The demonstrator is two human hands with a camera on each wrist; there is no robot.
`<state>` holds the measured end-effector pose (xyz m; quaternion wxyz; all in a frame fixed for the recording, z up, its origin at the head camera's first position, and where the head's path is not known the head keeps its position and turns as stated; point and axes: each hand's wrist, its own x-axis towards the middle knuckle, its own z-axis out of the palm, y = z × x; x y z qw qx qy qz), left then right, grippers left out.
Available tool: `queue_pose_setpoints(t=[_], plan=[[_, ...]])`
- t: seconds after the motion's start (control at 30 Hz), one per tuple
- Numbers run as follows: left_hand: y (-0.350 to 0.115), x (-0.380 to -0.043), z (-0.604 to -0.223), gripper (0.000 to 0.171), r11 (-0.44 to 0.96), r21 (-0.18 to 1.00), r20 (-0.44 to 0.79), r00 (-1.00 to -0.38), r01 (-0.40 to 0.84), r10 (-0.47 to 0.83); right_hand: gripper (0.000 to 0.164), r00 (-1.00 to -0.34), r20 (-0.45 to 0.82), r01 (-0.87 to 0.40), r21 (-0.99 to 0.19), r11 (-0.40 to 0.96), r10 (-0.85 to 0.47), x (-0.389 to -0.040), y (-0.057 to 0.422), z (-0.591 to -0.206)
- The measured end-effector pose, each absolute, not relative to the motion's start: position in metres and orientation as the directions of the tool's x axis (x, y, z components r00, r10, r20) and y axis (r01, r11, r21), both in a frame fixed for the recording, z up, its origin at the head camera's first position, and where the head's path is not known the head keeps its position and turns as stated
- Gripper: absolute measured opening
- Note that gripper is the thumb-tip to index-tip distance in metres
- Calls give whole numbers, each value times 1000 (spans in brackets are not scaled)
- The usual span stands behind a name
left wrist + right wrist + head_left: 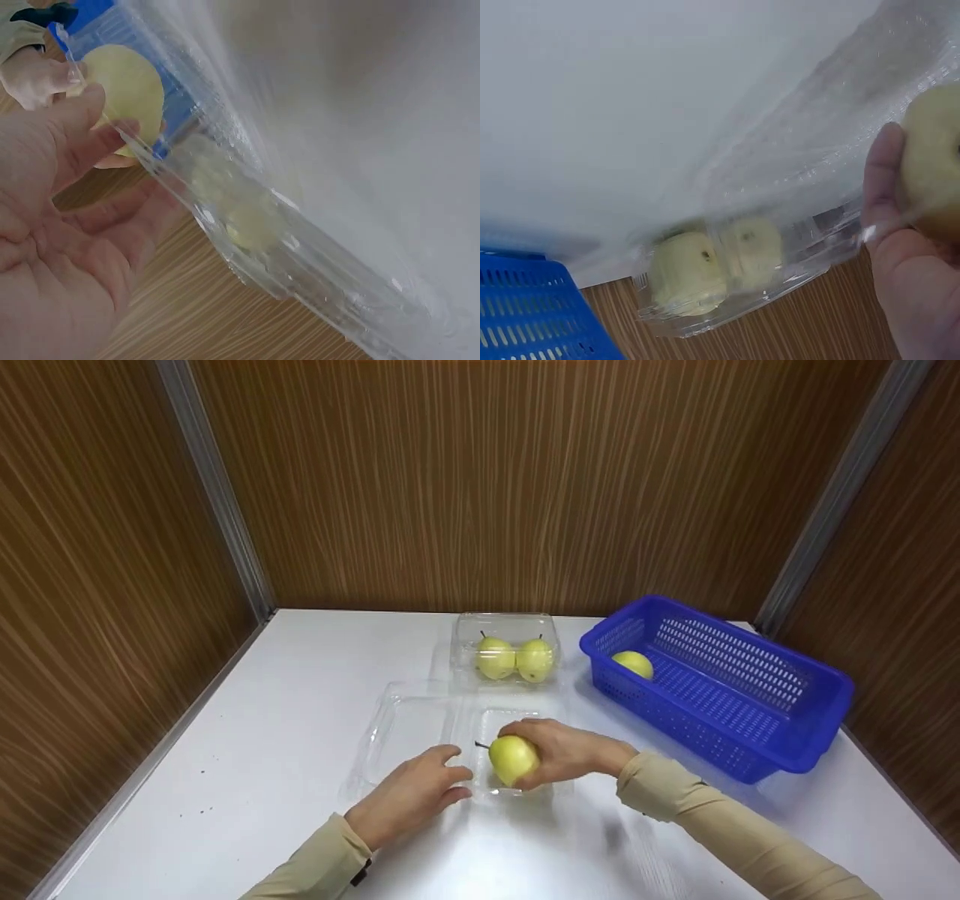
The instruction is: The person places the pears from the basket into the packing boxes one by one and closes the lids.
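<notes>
My right hand (559,750) grips a yellow-green pear (514,760) over one half of an open clear plastic clamshell box (412,727). The pear's dark stem points left. My left hand (416,791) is by the near side of the box, its fingers loosely bent toward the pear. In the left wrist view, the left fingers (105,142) lie close to the plastic edge; whether they touch it I cannot tell. The right wrist view has the held pear (934,150) at its right edge, against the fingers.
Behind the open box stands a closed clear box (506,622) with two pears (496,658) in it. To the right is a blue perforated basket (720,727) containing one pear (634,663). Wood-patterned panels (510,487) border the white table (262,780).
</notes>
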<state>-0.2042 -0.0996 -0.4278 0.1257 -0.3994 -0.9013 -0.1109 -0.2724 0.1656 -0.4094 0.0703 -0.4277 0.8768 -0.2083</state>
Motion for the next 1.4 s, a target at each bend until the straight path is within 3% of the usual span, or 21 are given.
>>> queue_pose_setpoints(t=[0.23,0.53,1.03,1.4], plan=[[-98,-206,-426,13,644,171,329,-659,746,676,63,-621,-82,-684,-430,589,-780,-275,162,-408],[-96,-206,-424,13,637,153,337,-646,755,685,60,-607,-185,-623,-493,607,-773,-275,158,-410],[-98,-205,-424,15,635,177,315,-654,752,688,51,-632,-194,-576,-531,622,-751,-275,163,-409],[-97,-204,-424,13,630,163,327,-645,759,691,52,-609,-138,-654,-470,592,-781,-272,163,-409]])
